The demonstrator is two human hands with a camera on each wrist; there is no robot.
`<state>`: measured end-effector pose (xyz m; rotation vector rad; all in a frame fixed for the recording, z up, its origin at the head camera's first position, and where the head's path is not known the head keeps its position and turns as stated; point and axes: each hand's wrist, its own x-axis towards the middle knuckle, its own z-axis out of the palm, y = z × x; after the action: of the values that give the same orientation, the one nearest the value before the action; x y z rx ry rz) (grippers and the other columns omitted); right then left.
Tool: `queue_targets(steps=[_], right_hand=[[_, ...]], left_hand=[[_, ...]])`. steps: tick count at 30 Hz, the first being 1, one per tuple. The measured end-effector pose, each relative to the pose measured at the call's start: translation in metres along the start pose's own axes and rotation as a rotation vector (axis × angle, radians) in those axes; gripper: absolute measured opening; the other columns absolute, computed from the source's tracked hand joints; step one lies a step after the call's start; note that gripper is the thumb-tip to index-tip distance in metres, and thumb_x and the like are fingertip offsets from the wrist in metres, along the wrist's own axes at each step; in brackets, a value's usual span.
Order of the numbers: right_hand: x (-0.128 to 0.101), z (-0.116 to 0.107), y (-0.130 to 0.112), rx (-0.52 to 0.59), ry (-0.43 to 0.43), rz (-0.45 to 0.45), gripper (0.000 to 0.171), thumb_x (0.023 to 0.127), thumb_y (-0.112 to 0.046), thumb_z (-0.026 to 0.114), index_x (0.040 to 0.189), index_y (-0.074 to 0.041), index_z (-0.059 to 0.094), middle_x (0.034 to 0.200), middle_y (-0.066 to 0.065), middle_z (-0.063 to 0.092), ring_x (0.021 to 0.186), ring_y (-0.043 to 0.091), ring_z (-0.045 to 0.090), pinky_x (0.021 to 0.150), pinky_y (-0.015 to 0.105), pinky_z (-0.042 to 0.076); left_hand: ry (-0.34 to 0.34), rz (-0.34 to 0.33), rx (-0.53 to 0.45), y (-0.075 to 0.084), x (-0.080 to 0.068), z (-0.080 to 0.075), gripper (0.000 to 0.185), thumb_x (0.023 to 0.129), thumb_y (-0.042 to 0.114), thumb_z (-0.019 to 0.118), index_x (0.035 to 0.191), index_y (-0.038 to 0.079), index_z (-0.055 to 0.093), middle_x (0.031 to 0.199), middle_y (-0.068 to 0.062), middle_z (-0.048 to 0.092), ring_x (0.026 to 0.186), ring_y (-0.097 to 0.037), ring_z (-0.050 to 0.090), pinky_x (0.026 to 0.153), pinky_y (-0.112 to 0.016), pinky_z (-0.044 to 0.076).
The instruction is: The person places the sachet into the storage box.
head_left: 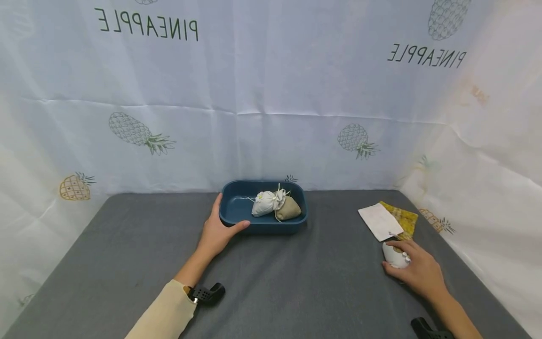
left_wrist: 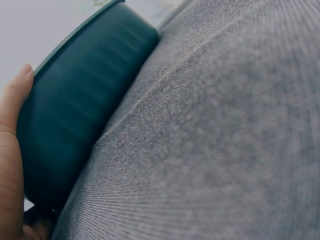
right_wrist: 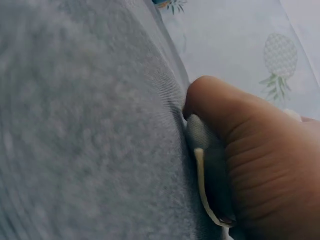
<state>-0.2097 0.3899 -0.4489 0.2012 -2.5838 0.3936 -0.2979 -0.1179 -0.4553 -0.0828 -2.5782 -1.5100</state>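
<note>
A dark blue plastic bin (head_left: 263, 228) stands near the back edge of the table. My left hand (head_left: 220, 231) grips its left end, thumb along the front rim and fingers round the left side. In the left wrist view the thumb lies against the ribbed wall of the bin (left_wrist: 85, 85). Inside the bin, a white drawstring pouch (head_left: 263, 204) leans next to a tan drawstring pouch (head_left: 288, 208). On the right, my right hand (head_left: 417, 268) holds another white pouch (head_left: 394, 256) between thumb and fingers. The right wrist view shows its pale cord (right_wrist: 201, 175) beneath the hand.
Just beyond the right hand lie a flat white cloth pouch (head_left: 378, 221) and a yellow patterned one (head_left: 402, 219), partly overlapping. Dark grey cloth covers the table (head_left: 322, 282). A white curtain (head_left: 262, 94) with pineapple prints hangs behind and along both sides.
</note>
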Motion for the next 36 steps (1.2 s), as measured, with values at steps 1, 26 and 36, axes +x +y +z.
queue_targets(steps=[1,26,36], right_hand=[[0.0,0.001,-0.001,0.01,0.021,-0.006,0.047,0.067,-0.026,0.09,0.111,-0.017,0.074,0.108,0.01,0.072,0.079,0.031,0.066,0.053,0.029,0.041],[0.068,-0.035,-0.07,0.246,0.181,-0.221,0.046,0.063,-0.003,0.087,0.106,-0.011,0.076,0.097,0.006,0.07,0.08,-0.014,0.045,0.055,0.013,0.038],[0.115,-0.043,-0.126,0.285,0.132,-0.363,0.043,0.068,-0.007,0.086,0.109,-0.013,0.075,0.099,0.006,0.07,0.073,0.008,0.054,0.051,0.022,0.045]], left_hand=[[0.001,0.001,-0.001,0.0,0.0,0.0,0.119,0.078,0.059,0.081,0.164,0.029,0.004,0.169,-0.013,0.021,0.15,-0.043,0.033,0.114,-0.068,0.034],[0.019,-0.008,-0.009,-0.004,-0.005,-0.002,0.119,0.077,0.059,0.081,0.164,0.029,0.006,0.168,-0.014,0.026,0.149,-0.043,0.036,0.113,-0.067,0.035],[0.014,0.009,-0.025,0.001,-0.003,0.0,0.119,0.077,0.057,0.082,0.164,0.031,0.005,0.168,-0.013,0.025,0.149,-0.042,0.035,0.113,-0.067,0.036]])
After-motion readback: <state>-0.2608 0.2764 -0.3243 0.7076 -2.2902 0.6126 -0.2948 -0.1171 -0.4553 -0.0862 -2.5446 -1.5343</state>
